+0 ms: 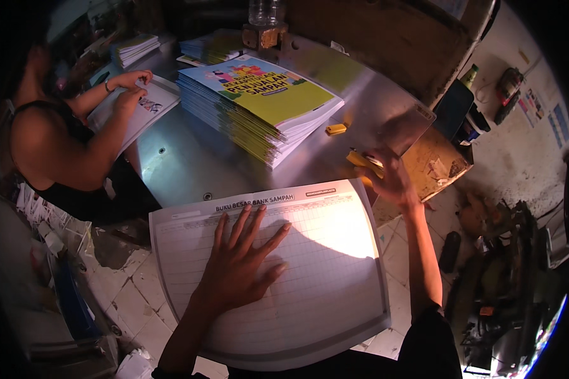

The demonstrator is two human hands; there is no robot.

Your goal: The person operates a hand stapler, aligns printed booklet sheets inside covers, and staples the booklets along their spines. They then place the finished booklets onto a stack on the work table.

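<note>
My left hand lies flat with spread fingers on a large printed sheet ruled into a table. The sheet looks like the top of a thin stack and hangs over the table's near edge toward me. Beyond its upper right corner, my right hand is closed round a yellow stapler-like tool, whose exact kind the fingers partly hide. A small yellow object rests on the metal table close by. Behind the sheet stands a tall stack of booklets with blue and green covers.
At the left a person handles white sheets on the metal table. More booklets and a paper pile sit farther back, near a clear bottle. A worn wooden surface adjoins at right. Dark clutter covers the floor there.
</note>
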